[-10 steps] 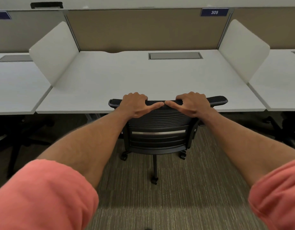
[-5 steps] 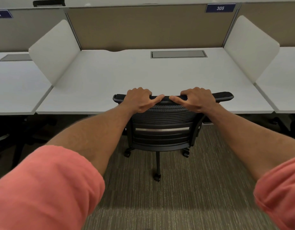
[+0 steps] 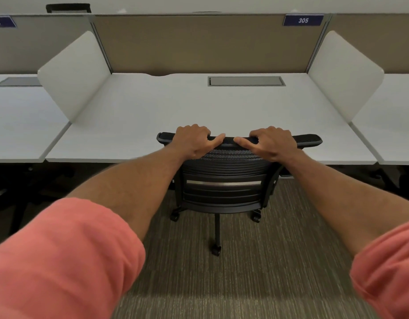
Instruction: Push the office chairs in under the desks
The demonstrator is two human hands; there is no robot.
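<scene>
1. Both grip the top rail of the office chair (image 3: 224,180): left hand (image 3: 194,141) and right hand (image 3: 273,143), fingers curled over it.
2. That chair sits centred at the desk (image 3: 175,111), seat seemingly under the top, backrest about level with the front edge, rear caster (image 3: 216,249) out on the carpet (image 3: 268,261).
3. Nearly home here, I'd say; the neighbouring desks' undersides are lost in shadow.

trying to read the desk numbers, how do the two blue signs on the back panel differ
The right sign is fully in view and reads 305; the left sign is cut by the picture's edge, its digits unreadable. The right sign hangs behind the middle desk; the left sign behind the left desk. Both are dark blue with white characters, at the top of the back panels.
</scene>
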